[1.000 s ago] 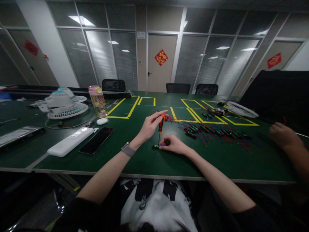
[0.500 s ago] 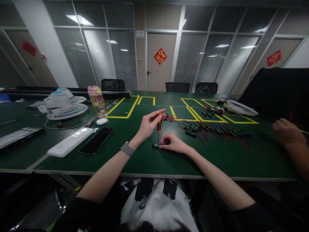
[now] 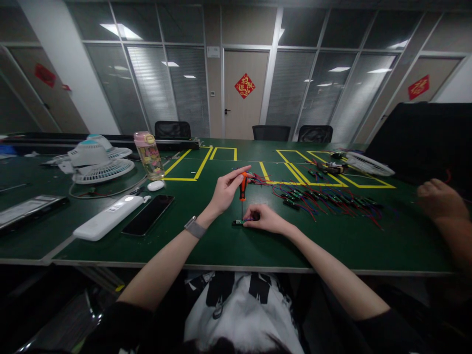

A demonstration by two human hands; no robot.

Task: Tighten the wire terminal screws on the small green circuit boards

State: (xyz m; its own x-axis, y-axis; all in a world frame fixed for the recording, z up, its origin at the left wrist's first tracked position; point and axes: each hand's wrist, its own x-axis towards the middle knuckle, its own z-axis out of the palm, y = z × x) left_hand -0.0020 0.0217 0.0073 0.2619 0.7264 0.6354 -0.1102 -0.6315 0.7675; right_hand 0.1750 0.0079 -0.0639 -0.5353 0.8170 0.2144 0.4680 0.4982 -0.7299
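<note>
My left hand [image 3: 224,191], with a watch on the wrist, is closed around the orange handle of a small screwdriver [image 3: 243,183]. The screwdriver stands upright, its tip down on a small green circuit board [image 3: 238,222] lying on the green table [image 3: 228,246]. My right hand [image 3: 264,219] presses that board down, its fingers pinched on the board's right end. A spread of similar small boards with red and blue wires [image 3: 328,199] lies just to the right of both hands.
A black phone [image 3: 148,214], a long white device [image 3: 106,216], a white mouse [image 3: 156,185], a pink-lidded bottle [image 3: 149,155] and white fans [image 3: 98,162] lie at the left. Another fan [image 3: 365,164] is at the far right. Another person's hand [image 3: 440,199] rests at the right edge.
My left fingers have shifted slightly on the screwdriver handle, which stays upright on the board. The other person's hand has drifted a little to the right.
</note>
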